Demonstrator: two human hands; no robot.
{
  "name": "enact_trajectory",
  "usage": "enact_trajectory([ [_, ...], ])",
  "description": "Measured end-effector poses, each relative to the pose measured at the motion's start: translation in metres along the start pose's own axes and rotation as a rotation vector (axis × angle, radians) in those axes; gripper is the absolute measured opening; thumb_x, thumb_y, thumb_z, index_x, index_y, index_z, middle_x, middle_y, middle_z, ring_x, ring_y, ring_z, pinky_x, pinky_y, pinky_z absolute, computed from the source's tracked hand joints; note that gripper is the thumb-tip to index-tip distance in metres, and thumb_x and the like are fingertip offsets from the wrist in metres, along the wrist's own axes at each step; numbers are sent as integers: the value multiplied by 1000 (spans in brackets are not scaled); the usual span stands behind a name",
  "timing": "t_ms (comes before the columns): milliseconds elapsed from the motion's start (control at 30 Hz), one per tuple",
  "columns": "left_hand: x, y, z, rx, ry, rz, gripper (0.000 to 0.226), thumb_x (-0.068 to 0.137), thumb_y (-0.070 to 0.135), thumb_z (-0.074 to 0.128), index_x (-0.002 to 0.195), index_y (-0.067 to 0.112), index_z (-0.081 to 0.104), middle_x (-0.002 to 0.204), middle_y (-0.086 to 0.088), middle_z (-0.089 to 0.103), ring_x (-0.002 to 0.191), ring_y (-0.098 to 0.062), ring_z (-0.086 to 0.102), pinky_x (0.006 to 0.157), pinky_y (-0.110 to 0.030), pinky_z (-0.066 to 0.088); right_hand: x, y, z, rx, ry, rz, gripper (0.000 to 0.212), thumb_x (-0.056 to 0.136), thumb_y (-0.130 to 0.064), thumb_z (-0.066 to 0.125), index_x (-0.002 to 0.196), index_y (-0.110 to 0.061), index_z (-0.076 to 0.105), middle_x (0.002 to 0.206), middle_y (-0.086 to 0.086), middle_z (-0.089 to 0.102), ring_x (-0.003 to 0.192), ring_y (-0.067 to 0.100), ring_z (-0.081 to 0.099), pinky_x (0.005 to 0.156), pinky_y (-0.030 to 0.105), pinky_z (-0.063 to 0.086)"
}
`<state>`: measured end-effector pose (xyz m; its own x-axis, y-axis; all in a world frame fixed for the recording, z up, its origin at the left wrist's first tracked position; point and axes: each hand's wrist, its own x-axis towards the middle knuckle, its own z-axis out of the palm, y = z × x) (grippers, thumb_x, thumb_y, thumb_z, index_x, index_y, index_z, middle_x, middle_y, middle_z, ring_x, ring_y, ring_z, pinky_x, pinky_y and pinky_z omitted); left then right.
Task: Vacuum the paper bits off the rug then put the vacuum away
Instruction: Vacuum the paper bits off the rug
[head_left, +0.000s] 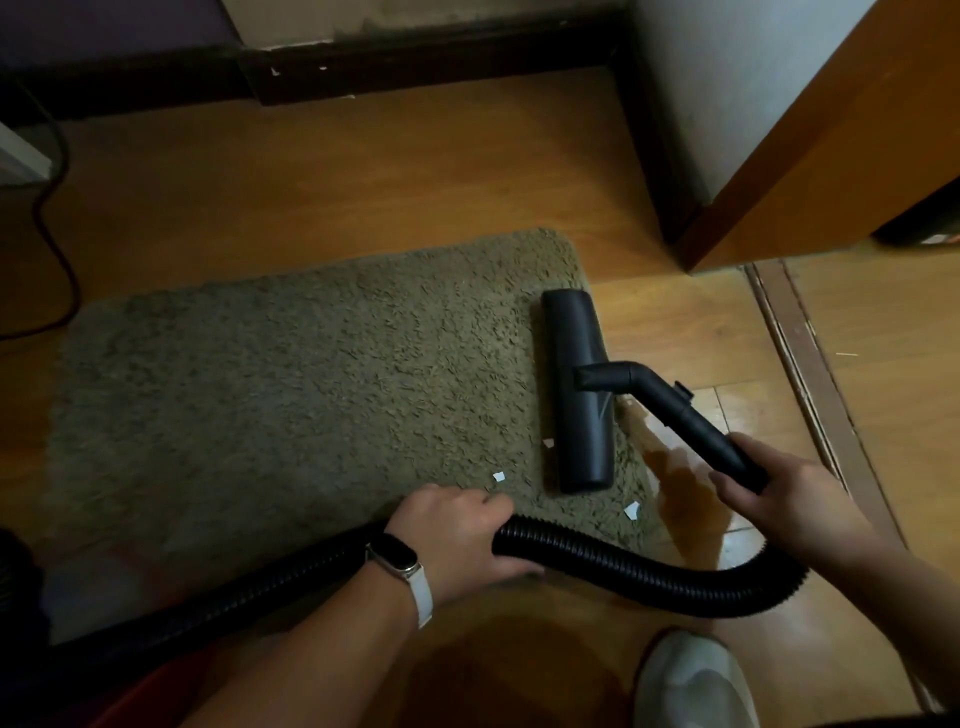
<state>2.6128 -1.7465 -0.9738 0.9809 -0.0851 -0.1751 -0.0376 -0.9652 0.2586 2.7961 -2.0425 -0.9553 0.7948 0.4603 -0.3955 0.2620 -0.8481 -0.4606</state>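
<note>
A shaggy olive rug (291, 384) lies on the wooden floor. The black vacuum floor head (576, 389) rests along the rug's right edge. My right hand (774, 499) grips the black wand just behind its bent neck. My left hand (457, 535) grips the ribbed black hose (649, 566), which curves from the wand down and off to the lower left. Small white paper bits lie near the rug's front right: one (498, 476) left of the head, one (548, 442) touching the head's left side, one (631, 511) below the head.
A wooden door (831, 156) and a grey wall corner stand at the upper right, with a dark threshold strip (810, 384) on the floor. A dark skirting board runs along the back. A black cable (57, 218) trails at the left. A pale shoe (691, 680) is at the bottom right.
</note>
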Motion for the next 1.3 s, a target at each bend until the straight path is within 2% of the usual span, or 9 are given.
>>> enact_trajectory([
  [133, -4, 1, 10, 14, 13, 21, 59, 70, 85, 43, 75, 28, 59, 61, 11, 59, 52, -11, 60, 49, -22, 42, -7, 5, 11, -40, -33, -3, 31, 86, -26, 74, 113, -33, 61, 72, -5, 65, 61, 10, 64, 55, 36, 55],
  [333, -8, 0, 6, 22, -14, 18, 56, 72, 83, 46, 78, 29, 59, 64, 12, 59, 55, -11, 60, 51, -24, 43, 2, -3, 16, -61, 25, -56, 34, 86, -23, 75, 113, -32, 58, 72, -8, 61, 59, 5, 58, 47, 18, 40],
  [400, -8, -1, 6, 37, -19, 20, 56, 71, 83, 49, 79, 29, 59, 64, 11, 60, 55, -11, 61, 51, -23, 40, 5, -4, 19, -57, -4, -106, 34, 86, -21, 74, 114, -31, 58, 70, -9, 60, 57, 5, 57, 48, 20, 40],
  [567, -19, -6, 12, 25, -135, -84, 63, 77, 83, 40, 103, 28, 56, 95, 7, 65, 87, -16, 64, 73, -30, 45, 18, -12, 31, -137, -59, -313, 35, 84, -26, 72, 116, -32, 58, 74, -7, 60, 59, 12, 57, 52, 35, 51],
  [700, -28, -12, 16, 38, -85, -67, 61, 74, 85, 41, 92, 30, 60, 82, 10, 66, 74, -14, 66, 64, -29, 45, 26, -28, 42, -248, -27, -460, 53, 77, -30, 80, 127, -23, 63, 83, -2, 69, 64, 21, 65, 52, 29, 50],
  [833, -36, -15, 17, 22, -90, -66, 59, 73, 84, 40, 87, 30, 59, 77, 11, 63, 69, -12, 64, 62, -28, 46, 33, -43, 53, -292, -27, -603, 54, 73, -33, 80, 124, -21, 66, 87, -1, 72, 62, 23, 67, 52, 24, 46],
  [967, -45, -17, 19, -7, -96, -77, 59, 72, 85, 40, 77, 30, 60, 65, 13, 60, 55, -9, 60, 51, -26, 49, 31, -35, 42, -190, -10, -473, 49, 77, -28, 81, 124, -25, 65, 82, -5, 71, 62, 17, 66, 53, 22, 44],
  [1133, -38, -3, 10, -17, -135, -115, 71, 73, 87, 25, 99, 29, 59, 89, 11, 65, 80, -12, 65, 71, -29, 50, 25, -10, 19, -7, 37, -130, 34, 87, -27, 73, 117, -36, 58, 70, -9, 63, 55, 7, 60, 47, 23, 44],
  [1300, -20, -2, 7, 23, -195, -109, 64, 78, 84, 36, 105, 28, 55, 96, 9, 64, 88, -15, 64, 74, -29, 48, 18, -3, 21, -8, 15, -41, 31, 88, -26, 71, 117, -32, 59, 71, -6, 64, 58, 11, 61, 48, 25, 47],
])
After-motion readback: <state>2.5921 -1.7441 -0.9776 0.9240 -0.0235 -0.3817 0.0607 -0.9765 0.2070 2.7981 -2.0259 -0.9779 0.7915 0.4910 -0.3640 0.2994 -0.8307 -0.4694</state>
